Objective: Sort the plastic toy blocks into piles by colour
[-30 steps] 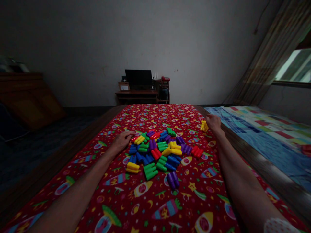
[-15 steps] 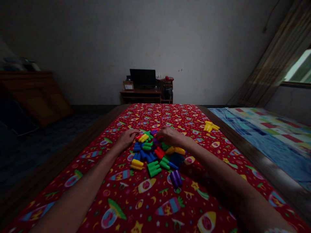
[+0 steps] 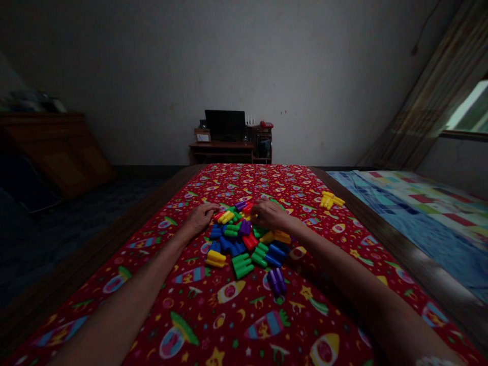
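Note:
A pile of plastic toy building blocks, in green, blue, red, yellow and purple, lies on a red patterned cloth (image 3: 229,316). At its left edge rests my left hand (image 3: 198,218), loosely open, fingertips beside a red block (image 3: 217,216) and a yellow block (image 3: 227,217). My right hand (image 3: 270,213) reaches over the far right of the pile with fingers bent down and drawn together; what they hold, if anything, is hidden. Nearer me lie a green block (image 3: 242,266), a purple block (image 3: 277,281) and a yellow block (image 3: 215,258).
Several yellow blocks (image 3: 331,200) sit together apart from the pile, near the table's right edge (image 3: 366,218). Beyond the table is a desk with a monitor (image 3: 224,125). A bed (image 3: 415,218) stands to the right, a wooden cabinet (image 3: 57,152) to the left.
My right hand has shifted slightly to the right within the pile. A purple block and green and blue ones near it show more plainly now. My left hand stays put.

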Action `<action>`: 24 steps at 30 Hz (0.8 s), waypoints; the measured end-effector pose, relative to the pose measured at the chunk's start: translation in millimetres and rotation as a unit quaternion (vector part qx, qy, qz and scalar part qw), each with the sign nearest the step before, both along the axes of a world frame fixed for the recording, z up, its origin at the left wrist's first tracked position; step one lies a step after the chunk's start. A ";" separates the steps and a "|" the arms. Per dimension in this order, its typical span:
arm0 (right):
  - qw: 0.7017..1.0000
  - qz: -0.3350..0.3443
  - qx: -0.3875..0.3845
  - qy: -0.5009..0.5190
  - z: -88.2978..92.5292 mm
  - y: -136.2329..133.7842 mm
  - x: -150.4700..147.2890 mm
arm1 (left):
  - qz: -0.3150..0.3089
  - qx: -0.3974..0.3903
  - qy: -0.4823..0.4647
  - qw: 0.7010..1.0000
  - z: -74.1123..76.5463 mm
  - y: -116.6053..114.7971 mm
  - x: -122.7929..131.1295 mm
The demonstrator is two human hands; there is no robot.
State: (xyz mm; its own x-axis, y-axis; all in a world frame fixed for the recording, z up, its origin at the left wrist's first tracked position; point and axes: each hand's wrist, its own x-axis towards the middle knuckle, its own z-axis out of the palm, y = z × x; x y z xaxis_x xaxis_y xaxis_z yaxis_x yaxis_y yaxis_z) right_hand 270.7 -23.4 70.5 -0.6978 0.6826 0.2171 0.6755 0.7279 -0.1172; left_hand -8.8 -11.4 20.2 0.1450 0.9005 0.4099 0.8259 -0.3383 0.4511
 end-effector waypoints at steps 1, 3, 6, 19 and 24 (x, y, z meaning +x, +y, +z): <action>1.000 0.001 -0.012 0.023 3.0 1.3 0.7 | -0.001 -0.001 0.000 1.000 -0.3 0.3 0.1; 0.996 -0.008 -0.046 0.082 13.2 4.2 4.9 | -0.003 0.000 -0.004 1.000 -1.0 1.3 0.0; 0.987 -0.045 -0.069 0.138 33.1 9.9 20.6 | -0.007 -0.001 -0.012 1.000 -2.7 2.9 -0.9; 0.862 -0.479 -0.145 0.079 50.8 32.6 199.3 | -0.017 0.010 -0.022 1.000 -7.9 6.4 -7.3; 0.845 -0.507 -0.135 0.108 32.6 25.9 222.6 | -0.016 0.012 -0.017 1.000 -6.0 4.7 -6.4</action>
